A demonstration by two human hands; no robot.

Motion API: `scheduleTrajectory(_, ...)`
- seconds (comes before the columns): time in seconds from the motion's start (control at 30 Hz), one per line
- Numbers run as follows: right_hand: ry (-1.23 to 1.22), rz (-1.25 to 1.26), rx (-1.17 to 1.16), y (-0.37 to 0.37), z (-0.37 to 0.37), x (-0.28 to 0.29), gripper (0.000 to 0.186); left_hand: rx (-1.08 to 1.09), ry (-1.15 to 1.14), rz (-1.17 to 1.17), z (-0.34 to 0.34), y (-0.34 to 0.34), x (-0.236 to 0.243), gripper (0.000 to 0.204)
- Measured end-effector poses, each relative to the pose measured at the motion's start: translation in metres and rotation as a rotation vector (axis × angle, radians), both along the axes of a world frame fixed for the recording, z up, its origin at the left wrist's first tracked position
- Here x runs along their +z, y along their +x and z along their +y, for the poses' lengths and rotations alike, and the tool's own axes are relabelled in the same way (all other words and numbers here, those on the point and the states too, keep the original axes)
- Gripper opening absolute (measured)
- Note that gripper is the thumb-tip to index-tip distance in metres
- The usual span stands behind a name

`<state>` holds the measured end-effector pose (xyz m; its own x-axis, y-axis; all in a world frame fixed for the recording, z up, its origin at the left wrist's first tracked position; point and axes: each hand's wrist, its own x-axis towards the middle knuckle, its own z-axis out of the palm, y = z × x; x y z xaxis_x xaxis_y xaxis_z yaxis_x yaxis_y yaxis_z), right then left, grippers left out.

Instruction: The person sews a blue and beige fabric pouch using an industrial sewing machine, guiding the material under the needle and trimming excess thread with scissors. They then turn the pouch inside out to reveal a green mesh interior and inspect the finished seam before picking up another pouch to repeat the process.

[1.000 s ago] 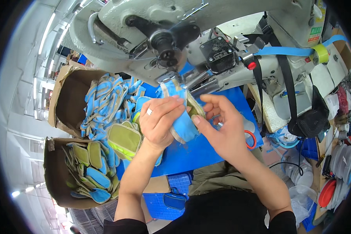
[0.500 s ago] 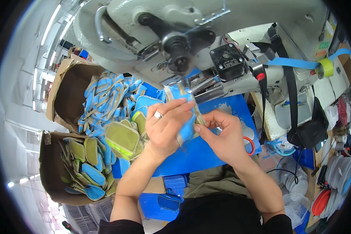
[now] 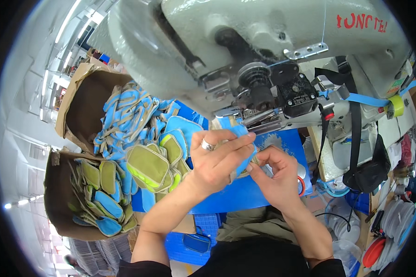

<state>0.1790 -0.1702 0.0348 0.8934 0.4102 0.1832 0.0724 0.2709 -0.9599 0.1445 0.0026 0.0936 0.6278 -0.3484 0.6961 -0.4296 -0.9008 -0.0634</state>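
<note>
My left hand point(image 3: 217, 161), with a silver ring, presses its fingers over a blue and khaki fabric piece point(image 3: 232, 125), which reaches up to the presser area point(image 3: 229, 114) of a grey sewing machine point(image 3: 194, 27). My right hand point(image 3: 275, 173) pinches the lower right edge of the same piece with thumb and curled fingers. Just left of my hands lie olive-green pouch pieces point(image 3: 148, 166) and blue ones on the blue work surface point(image 3: 235, 198). The underside of the piece is hidden.
Two cardboard boxes stand at left point(image 3: 78, 101) point(image 3: 55, 184), beside a heap of blue strips point(image 3: 129, 115). Red scissor handles point(image 3: 302, 184) lie at my right. Black straps, a black bag point(image 3: 370, 173), a blue tape feed point(image 3: 360, 98) and stacked spools point(image 3: 390, 217) are farther right.
My hands and the fabric piece have shifted right and downward in the picture, along with the machine, as the view moves. My left hand now covers more of the piece.
</note>
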Motion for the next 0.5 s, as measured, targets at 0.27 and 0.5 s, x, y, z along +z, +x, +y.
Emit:
scheduleTrajectory(0.27,0.035,0.012,0.022,0.012,0.008,-0.006,0.011,0.009,0.029,-0.017,0.008,0.011,0.004,0.034)
scheduleTrajectory(0.5,0.015,-0.008,0.010,0.013,0.008,-0.003,0.012,0.048,0.035,-0.113,0.012,0.010,-0.001,0.040)
